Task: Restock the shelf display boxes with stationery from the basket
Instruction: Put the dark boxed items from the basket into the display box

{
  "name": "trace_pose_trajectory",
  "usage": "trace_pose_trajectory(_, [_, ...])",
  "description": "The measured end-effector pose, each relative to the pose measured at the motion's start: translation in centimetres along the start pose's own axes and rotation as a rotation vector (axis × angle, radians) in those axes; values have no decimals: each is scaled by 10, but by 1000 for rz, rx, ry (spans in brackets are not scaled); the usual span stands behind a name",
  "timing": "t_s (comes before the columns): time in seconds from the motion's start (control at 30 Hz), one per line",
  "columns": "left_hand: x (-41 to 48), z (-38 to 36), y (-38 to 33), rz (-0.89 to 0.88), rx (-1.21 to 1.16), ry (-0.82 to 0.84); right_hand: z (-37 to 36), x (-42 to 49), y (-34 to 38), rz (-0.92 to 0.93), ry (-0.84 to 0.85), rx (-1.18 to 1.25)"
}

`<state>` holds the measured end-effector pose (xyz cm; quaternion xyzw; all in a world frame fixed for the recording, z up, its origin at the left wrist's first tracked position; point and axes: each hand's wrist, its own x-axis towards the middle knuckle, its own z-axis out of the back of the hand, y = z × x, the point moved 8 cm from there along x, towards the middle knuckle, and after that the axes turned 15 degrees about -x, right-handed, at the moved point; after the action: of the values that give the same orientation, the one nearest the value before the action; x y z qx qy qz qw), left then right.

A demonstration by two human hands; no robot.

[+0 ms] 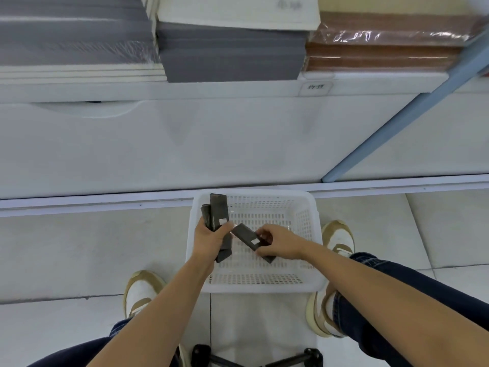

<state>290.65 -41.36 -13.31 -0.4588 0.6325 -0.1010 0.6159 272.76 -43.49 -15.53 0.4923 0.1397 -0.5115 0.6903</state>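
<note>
**Splayed bundle, ripe for a spill**

Gripped in the left hand (211, 241), fingers and thumb curled round the middle: a bundle of dark packs (219, 210), held over the floor of the basket (254, 287). Long axis running away from the wrist toward the shelf, top ends fanned out beyond the fingers, bottom ends jutting below the palm.

Pinched in the right hand (280, 243), thumb against fingertips: a single dark pack (247, 235). Long axis slanting from those fingers toward the left thumb, free end just beside the bundle, white label face-up near the fingertips. Possibly another pack under the right palm; hard to tell.

Likely trouble: the uneven fan sliding out of the left grip when one more goes in, or a corner catching the bundle's edge and knocking packs back down. Worth squaring up first.
</note>
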Motion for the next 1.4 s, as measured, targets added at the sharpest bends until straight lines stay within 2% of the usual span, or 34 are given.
trace_pose_trajectory(0.17, [-17, -2, -39, -63, -27, -30, 60, -28, 44, 135, -221, 24])
trace_pose_trajectory(0.23, [-30, -9, -57, -86, -19, -26, 77, -40, 67, 191, -257, -47])
trace_pose_trajectory(0.37, [-51, -9, -102, -158, -9, -128, 107, -78, 114, 331, -259, -66])
trace_pose_trajectory(0.47, [-70, -7, -140, -166, -5, -164, 123, -113, 156, 483, -260, -226])
trace_pose_trajectory(0.53, [-86, -11, -165, -134, -12, -84, 141, -139, 184, 584, -357, -289])
trace_pose_trajectory(0.63, [-116, -29, -197, -54, -51, 160, 176, -183, 221, 698, -558, -244])
trace_pose_trajectory(0.73, [-152, -44, -233, -147, -41, 275, 207, -220, 249, 723, -728, -169])
trace_pose_trajectory(0.97, [-224, -57, -304, -435, -29, 350, 265, -276, 299, 749, -989, 123])
trace_pose_trajectory(1.13, [-266, -62, -351, -696, 14, 287, 284, -305, 337, 805, -1010, 175])
trace_pose_trajectory(1.27, [-284, -68, -374, -631, 26, 341, 304, -330, 365, 818, -1055, 114])
trace_pose_trajectory(1.33, [-289, -72, -383, -560, -18, 410, 320, -349, 379, 833, -1133, 85])
trace_pose_trajectory(1.4, [-293, -72, -397, -562, -70, 422, 339, -369, 390, 846, -1237, 96])
